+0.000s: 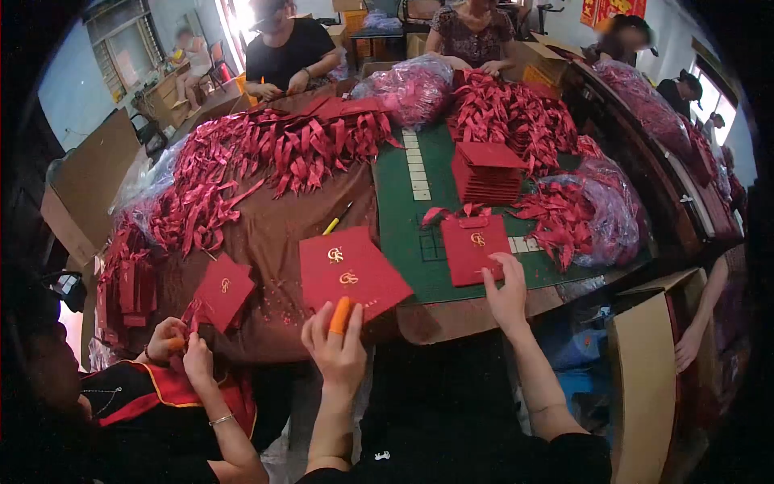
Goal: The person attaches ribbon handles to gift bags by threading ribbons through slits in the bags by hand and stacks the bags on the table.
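Note:
My left hand (335, 348) wears an orange finger cot (339, 315). Its fingers are apart and lie at the lower edge of two overlapping red paper bags (326, 282) with gold emblems. Whether the thumb grips beneath them is hidden. My right hand (508, 294), thumb and fingers spread, touches the right side of another flat red paper bag (463, 262), which has a ribbon handle at its top and lies on a green cutting mat (403, 242). Behind that bag stands a stack of red bags (486, 181).
A yellow pen (331, 227) lies on the brown cloth (282, 234). Heaps of ribboned bags (322, 145) and plastic-wrapped bundles (617, 214) line the table. At left, a co-worker's hands (181, 351) work on a red bag (224, 292). A cardboard box (641, 379) stands at right.

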Available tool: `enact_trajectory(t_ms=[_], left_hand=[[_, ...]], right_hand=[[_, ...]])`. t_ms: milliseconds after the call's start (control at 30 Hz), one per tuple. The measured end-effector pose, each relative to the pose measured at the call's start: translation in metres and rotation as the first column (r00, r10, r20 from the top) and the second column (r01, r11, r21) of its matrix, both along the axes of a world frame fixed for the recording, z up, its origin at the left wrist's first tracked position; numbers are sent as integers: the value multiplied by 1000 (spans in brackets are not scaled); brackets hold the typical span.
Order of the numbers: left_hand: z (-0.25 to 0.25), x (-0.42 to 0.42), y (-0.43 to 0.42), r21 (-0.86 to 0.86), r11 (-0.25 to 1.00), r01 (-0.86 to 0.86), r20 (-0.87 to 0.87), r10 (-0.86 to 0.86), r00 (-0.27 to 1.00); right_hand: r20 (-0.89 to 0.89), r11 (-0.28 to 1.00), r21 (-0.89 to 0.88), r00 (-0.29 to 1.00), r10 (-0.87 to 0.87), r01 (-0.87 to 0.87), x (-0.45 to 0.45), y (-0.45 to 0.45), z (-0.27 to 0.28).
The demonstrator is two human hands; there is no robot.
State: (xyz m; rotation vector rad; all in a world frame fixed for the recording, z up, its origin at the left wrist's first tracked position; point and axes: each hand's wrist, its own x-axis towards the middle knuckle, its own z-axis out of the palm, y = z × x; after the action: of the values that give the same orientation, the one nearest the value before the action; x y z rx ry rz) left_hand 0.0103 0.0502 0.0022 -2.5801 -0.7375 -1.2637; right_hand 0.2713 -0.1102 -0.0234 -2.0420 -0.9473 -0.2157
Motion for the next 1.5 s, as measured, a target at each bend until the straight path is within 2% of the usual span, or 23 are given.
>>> enact_trajectory(t_ms=[133, 233, 400, 467, 500, 533, 567, 600, 667, 733, 767, 800, 867, 900, 967, 1000, 1067, 1167, 1267, 1367, 1400, 1467, 1500], left_hand=[[23, 13, -41, -21, 964, 266, 76, -264, 962], [25, 24, -52, -33, 914, 403, 91, -399, 912], [9, 31, -52, -93, 875, 475, 86, -468, 880], [1, 34, -58, -144, 851, 504, 62, -501, 863], [1, 34, -60, -157, 842, 516, 21, -520, 854], [0, 35, -64, -177, 828, 532, -21, -544, 839], [-10, 37, -67, -187, 819, 543, -19, -556, 831], [-10, 38, -68, -191, 811, 553, -37, -569, 822], [-24, 40, -71, -209, 799, 564, -65, -587, 807], [-6, 44, -77, -400, 710, 580, -69, -654, 753], [-8, 46, -78, -503, 654, 564, -107, -695, 711], [-8, 51, -78, -504, 657, 560, -120, -695, 708], [-8, 64, -74, -474, 710, 521, -53, -614, 788], [-19, 73, -70, -440, 759, 479, -42, -551, 834], [-22, 87, -61, -377, 859, 346, -137, -422, 896], [-16, 90, -59, -370, 889, 271, -241, -373, 896], [-25, 99, -55, -375, 883, 282, -240, -386, 891], [-43, 106, -44, -394, 878, 270, -279, -395, 875], [-45, 110, -39, -401, 878, 260, -274, -386, 881], [-43, 111, -36, -440, 844, 307, -180, -418, 891], [-37, 111, -38, -370, 884, 285, -177, -368, 913], [-37, 111, -38, -434, 879, 198, -198, -308, 930], [-30, 111, -39, -373, 909, 185, -180, -266, 947]], right_hand=[[305, 953, -300, 951, 55, 41, -14, 10, 13], [192, 879, -466, 958, 211, -100, 2, 3, -8], [145, 934, -352, 983, 117, -60, 3, -25, -10], [-116, 968, -224, 989, 92, -116, 2, -33, 3], [-447, 983, 25, 878, 171, -180, 3, -37, -13], [-696, 950, 272, 651, 303, -151, -2, -38, -19], [-723, 884, 451, 532, 441, -120, -10, -40, -22], [-722, 878, 466, 526, 449, -111, -24, -38, -2], [-809, 839, 537, 229, 541, -85, -43, -31, 39], [-728, 773, 619, 267, 631, -140, -42, -29, 17], [-739, 856, 492, 443, 508, -160, -46, -28, 12], [-706, 923, 354, 603, 371, -154, -50, -27, 9], [-708, 929, 339, 611, 354, -146, -55, -23, 9], [-675, 948, 226, 666, 317, -222, -56, -23, 15], [-634, 952, 105, 718, 287, -288, -58, -23, 16], [-549, 961, -24, 807, 217, -274, -57, -23, 14], [-325, 943, -271, 941, 97, -191, -54, -22, 11], [-203, 951, -258, 972, 118, -170, -46, -27, 25], [-77, 997, -64, 996, 48, -53, -32, -34, 9], [-96, 998, -52, 995, 31, -36, -17, -42, 11], [-80, 996, -87, 996, -35, 28, -13, -44, 8], [-134, 1000, -27, 991, -5, 1, -11, -49, 17], [-48, 998, -23, 997, -65, 64, -11, -50, 12]])
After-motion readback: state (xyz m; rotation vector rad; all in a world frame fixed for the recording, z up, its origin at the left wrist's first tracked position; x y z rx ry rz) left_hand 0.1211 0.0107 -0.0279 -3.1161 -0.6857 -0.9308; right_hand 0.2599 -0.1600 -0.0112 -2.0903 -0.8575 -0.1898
